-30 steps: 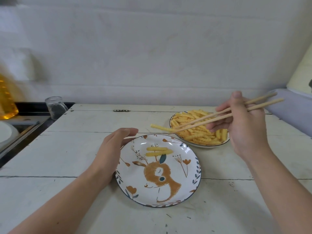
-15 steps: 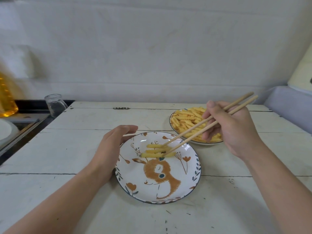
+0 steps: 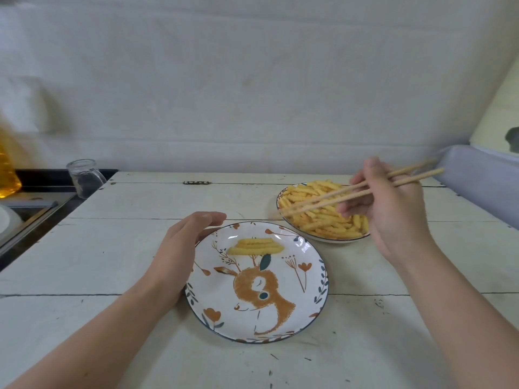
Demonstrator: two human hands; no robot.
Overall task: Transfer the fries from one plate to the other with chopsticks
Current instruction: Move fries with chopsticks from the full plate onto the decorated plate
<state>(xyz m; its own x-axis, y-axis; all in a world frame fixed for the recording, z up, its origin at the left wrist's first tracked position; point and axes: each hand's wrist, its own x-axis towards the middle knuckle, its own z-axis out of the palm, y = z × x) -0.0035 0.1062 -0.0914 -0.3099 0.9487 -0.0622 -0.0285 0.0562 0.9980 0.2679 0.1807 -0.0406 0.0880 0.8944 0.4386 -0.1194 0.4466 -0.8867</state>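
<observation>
A white plate with a brown deer picture (image 3: 280, 318) sits in front of me, with three crinkle fries (image 3: 256, 246) lying side by side near its far rim. Behind it to the right stands a second plate (image 3: 331, 239) heaped with fries (image 3: 323, 214). My right hand (image 3: 393, 211) grips a pair of wooden chopsticks (image 3: 362, 190); their blurred tips hang over the left part of the heap and carry nothing. My left hand (image 3: 179, 248) rests with relaxed fingers against the deer plate's left rim.
The white plank table (image 3: 112, 248) drops at its left edge to a dark counter with a glass jar (image 3: 84, 178) and a bottle of yellow oil (image 3: 7, 169). A pale lilac object (image 3: 483, 175) lies at the far right. A white wall rises behind.
My right hand carried a fry to the deer plate, laid it beside the two there, and has swung the empty chopsticks back over the heaped plate. My left hand has stayed put.
</observation>
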